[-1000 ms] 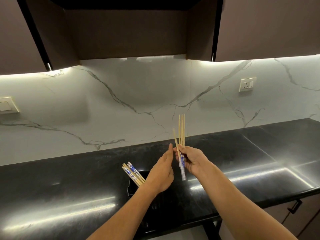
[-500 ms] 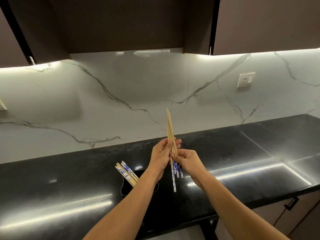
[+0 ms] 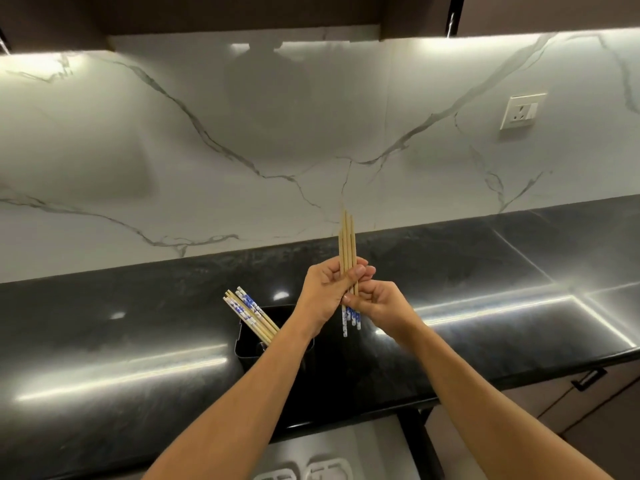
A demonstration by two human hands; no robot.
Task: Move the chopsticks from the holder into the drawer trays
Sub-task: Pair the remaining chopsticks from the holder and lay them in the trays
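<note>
Both hands meet above the dark table (image 3: 519, 271): the left hand (image 3: 325, 289) wraps its fingers around the middle of a small bundle of chopsticks (image 3: 347, 244), while the right hand (image 3: 377, 306) pinches them just below, near the blue-patterned ends. Held upright, tips up, the bundle is probably being squared up for one carry. More chopsticks (image 3: 251, 315) lean in the black holder (image 3: 242, 351) beside the left wrist. Drawer trays (image 3: 304, 471) show below the table edge, apparently awaiting them.
</note>
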